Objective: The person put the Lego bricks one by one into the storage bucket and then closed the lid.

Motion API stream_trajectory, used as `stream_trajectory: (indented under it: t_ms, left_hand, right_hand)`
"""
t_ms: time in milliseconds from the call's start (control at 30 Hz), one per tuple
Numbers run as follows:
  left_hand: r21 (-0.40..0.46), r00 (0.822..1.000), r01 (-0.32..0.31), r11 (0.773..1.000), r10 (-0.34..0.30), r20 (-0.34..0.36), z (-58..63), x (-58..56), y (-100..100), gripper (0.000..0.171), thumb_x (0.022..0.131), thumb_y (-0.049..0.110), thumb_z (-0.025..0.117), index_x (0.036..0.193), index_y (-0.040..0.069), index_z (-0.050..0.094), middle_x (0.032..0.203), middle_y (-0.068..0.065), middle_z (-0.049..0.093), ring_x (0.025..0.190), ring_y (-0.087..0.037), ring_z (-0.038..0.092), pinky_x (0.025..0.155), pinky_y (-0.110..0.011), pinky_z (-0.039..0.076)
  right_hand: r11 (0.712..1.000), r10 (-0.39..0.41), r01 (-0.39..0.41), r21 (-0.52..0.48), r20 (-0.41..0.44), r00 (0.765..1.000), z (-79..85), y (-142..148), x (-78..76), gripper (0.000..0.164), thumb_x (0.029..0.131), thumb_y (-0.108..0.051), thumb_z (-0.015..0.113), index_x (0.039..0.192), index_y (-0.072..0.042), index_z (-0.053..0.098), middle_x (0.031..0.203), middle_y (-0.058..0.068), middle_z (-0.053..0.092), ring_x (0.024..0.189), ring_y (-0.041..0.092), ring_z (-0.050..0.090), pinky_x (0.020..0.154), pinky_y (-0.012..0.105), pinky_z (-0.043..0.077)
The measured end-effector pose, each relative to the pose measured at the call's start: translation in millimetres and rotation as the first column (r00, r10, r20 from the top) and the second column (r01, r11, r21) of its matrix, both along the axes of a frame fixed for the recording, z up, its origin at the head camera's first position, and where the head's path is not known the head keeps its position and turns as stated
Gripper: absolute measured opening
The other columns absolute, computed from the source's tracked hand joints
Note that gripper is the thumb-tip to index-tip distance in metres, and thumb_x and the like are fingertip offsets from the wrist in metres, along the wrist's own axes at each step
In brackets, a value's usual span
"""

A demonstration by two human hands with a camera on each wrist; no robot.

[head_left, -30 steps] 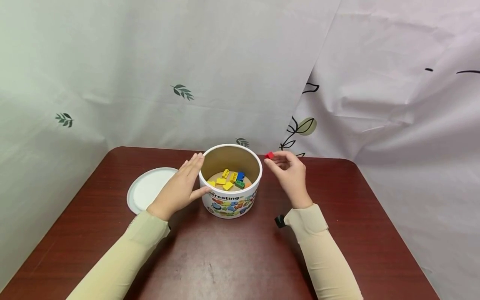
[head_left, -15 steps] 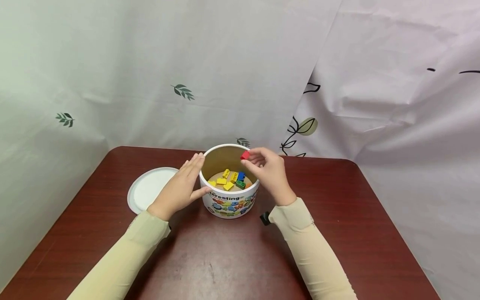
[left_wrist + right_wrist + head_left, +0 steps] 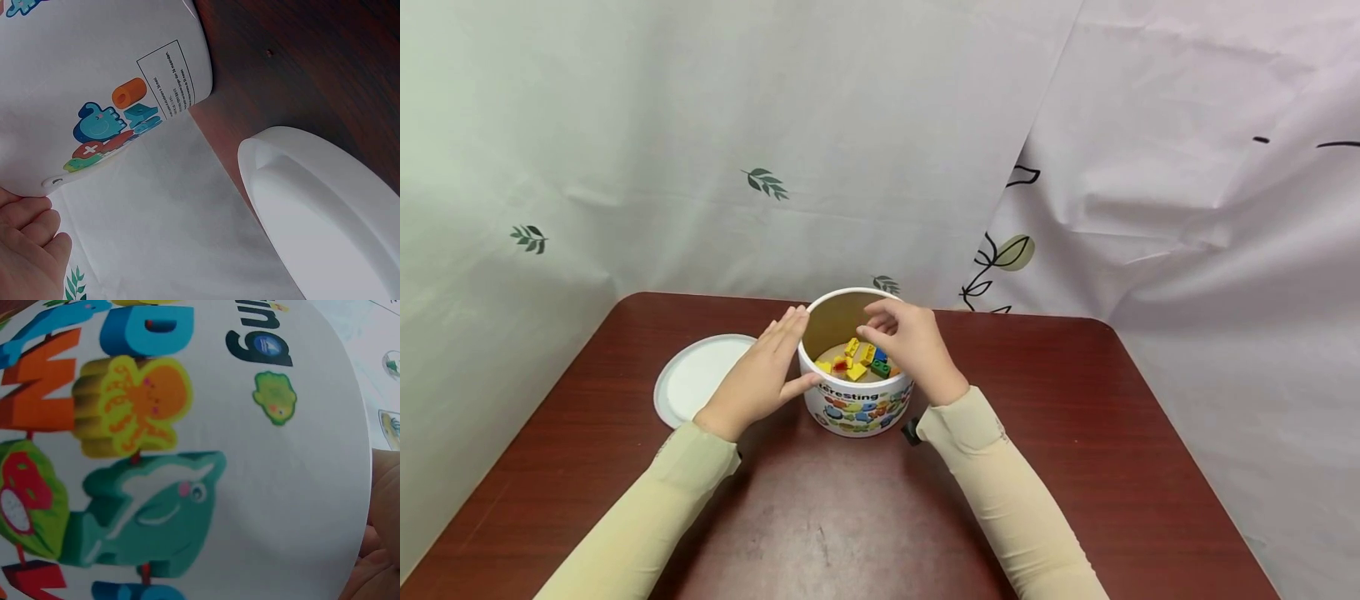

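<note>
A round white printed bucket (image 3: 861, 408) stands at the middle of the table, its mouth facing up. Several yellow bricks (image 3: 857, 372), a blue brick (image 3: 881, 354) and a green brick (image 3: 880, 368) lie on its bottom. Among the yellow ones shows a red brick (image 3: 840, 365), slightly blurred. My left hand (image 3: 758, 379) touches the bucket's left rim with straight fingers and thumb spread. Over the right side of the mouth hovers my right hand (image 3: 913, 346), thumb and fingers apart, holding nothing. In the right wrist view, the bucket wall (image 3: 281, 500) covers most of the picture.
A round white lid (image 3: 694, 379) lies on the dark red wooden table (image 3: 842, 525), left of the bucket and partly behind my left hand. White curtains (image 3: 700, 125) with leaf prints hang behind the table. A small black piece (image 3: 912, 431) sits at my right cuff.
My right hand has moved left over the bucket and let go of the red brick, which is now down inside among the yellow bricks. The left hand has stayed at the rim.
</note>
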State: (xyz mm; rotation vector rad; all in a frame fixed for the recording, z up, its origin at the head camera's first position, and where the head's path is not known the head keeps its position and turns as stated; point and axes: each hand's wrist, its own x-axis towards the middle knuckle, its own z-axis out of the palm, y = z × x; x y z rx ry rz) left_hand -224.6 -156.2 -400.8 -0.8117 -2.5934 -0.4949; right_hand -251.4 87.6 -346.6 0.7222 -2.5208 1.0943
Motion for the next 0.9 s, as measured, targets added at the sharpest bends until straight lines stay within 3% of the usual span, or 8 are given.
stream_trajectory:
  t_ms: [433, 700, 900]
  left_hand:
    - [-0.003, 1.000, -0.001, 1.000, 0.001, 0.008, 0.8, 0.3, 0.9, 0.091, 0.085, 0.055, 0.059, 0.147, -0.002, 0.024, 0.152, -0.016, 0.023, 0.141, -0.027, 0.017, 0.115, -0.044, 0.019]
    - [-0.008, 0.999, 0.009, 1.000, -0.009, 0.039, 6.0, 0.8, -0.6, 0.091, 0.085, 0.055, 0.059, 0.147, -0.001, 0.024, 0.152, -0.016, 0.023, 0.141, -0.028, 0.019, 0.114, -0.045, 0.019]
    - [0.104, 0.992, -0.001, 0.995, -0.012, 0.126, 7.4, 3.4, -9.1, 0.080, 0.087, 0.054, 0.058, 0.148, 0.011, 0.030, 0.152, -0.005, 0.029, 0.140, -0.022, 0.022, 0.114, -0.043, 0.021]
  right_hand:
    - [0.992, 0.003, -0.023, -0.121, -0.161, 0.987, -1.2, 21.1, 11.0, 0.015, 0.086, -0.016, 0.068, 0.099, -0.007, 0.069, 0.087, -0.001, 0.065, 0.075, 0.007, 0.061, 0.067, 0.026, 0.056]
    - [0.982, 0.050, -0.091, -0.168, -0.238, 0.970, -2.8, 25.1, 34.3, 0.015, 0.089, -0.015, 0.064, 0.102, -0.009, 0.068, 0.089, -0.002, 0.064, 0.075, 0.008, 0.057, 0.064, 0.027, 0.053]
    - [0.959, 0.140, -0.200, -0.199, -0.280, 0.950, -10.7, 18.4, 56.4, 0.013, 0.089, -0.011, 0.062, 0.099, -0.010, 0.070, 0.087, -0.002, 0.065, 0.073, 0.008, 0.056, 0.060, 0.025, 0.052]
